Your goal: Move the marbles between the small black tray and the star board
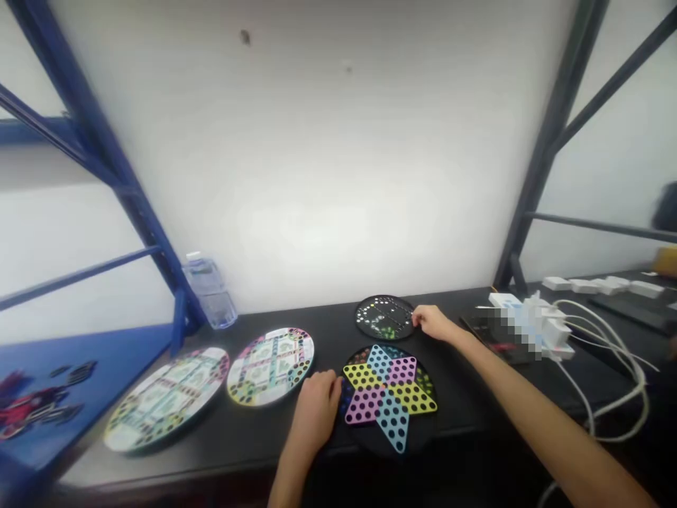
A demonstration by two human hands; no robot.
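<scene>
A round black tray with a coloured star board [383, 387] lies near the table's front edge; loose coloured pieces show around the star. At its left rim rests my left hand [319, 406], its fingers curled together, and what they hold, if anything, is hidden. Farther back lies a second round black board [385, 317] with white dots and a few green pieces. My right hand [431, 322] is at that board's right edge, fingers pinched together; anything between them is too small to make out.
Two round patterned boards [271, 367] [168, 399] lie to the left. Behind them stands a clear bottle [211, 293]. A power strip [529, 321] with white plugs and looping cables [642, 395] is on the right. Blue and dark metal frames rise at both sides.
</scene>
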